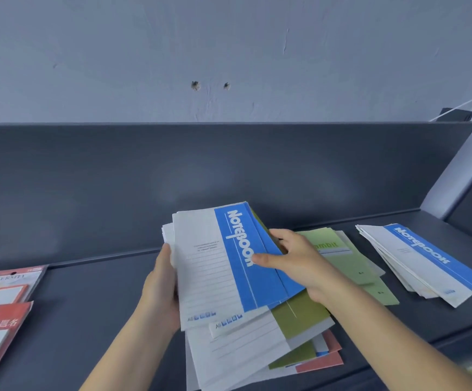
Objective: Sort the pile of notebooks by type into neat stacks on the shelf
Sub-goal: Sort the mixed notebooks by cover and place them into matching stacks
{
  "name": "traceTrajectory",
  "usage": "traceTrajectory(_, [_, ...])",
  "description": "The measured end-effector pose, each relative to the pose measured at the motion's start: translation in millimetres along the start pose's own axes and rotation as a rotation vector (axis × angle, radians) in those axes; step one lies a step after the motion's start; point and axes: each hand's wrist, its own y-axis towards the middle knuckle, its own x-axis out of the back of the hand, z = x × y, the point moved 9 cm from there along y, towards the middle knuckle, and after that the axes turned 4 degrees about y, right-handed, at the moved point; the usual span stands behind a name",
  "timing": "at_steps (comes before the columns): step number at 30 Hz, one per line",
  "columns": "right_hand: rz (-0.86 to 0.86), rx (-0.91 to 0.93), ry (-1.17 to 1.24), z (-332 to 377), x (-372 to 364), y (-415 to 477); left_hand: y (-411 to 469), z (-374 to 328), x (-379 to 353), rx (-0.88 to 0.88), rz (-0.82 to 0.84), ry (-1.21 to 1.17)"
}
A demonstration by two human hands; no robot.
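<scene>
Two hands hold a small bundle of blue notebooks [223,263] lifted above the mixed pile [257,351] at the front of the shelf [93,303]. The left hand [160,283] grips the bundle's left edge. The right hand [296,261] pinches its right edge, with the thumb flat across the blue cover and the fingers [281,235] curled behind it.

The bundle is fanned rather than squared, so a loose grip could let the lower covers slide out and drop back onto the pile. An olive edge shows behind the blue covers at the top. If that is an olive notebook caught in the grip, it would go along with the blues and spoil the sorting.

The likely destination, the blue stack [426,263] at the right, is already splayed and lies near the shelf's front edge. More books dropped on it unaligned could push it further askew or make the top ones slip off.

The green stack [342,258] lies just behind the right hand, and a sweep to the right might drag or scatter it. The pile itself seems to reach the shelf's front edge, so a bump from a forearm could tip some over. The red notebooks [0,309] at the far left lie well apart from all of this.
</scene>
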Motion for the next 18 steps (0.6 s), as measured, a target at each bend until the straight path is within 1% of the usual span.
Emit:
traceTrajectory(2, [0.004,-0.051,0.075,-6,4,-2,0,-2,-1,0.012,-0.004,-0.022])
traceTrajectory(5, [0.004,-0.103,0.18,-11,12,-8,-3,-8,-19,-0.011,0.094,0.032])
traceTrajectory(9, [-0.053,-0.142,0.249,-17,30,-10,-8,-15,-41,-0.093,0.177,0.155])
traceTrajectory(12, [-0.087,-0.145,0.306,-17,51,-13,-8,-18,-59,-0.127,0.21,0.194])
traceTrajectory(18, [-0.187,-0.096,0.371,-18,99,-26,-7,-18,-101,-0.17,0.261,0.228])
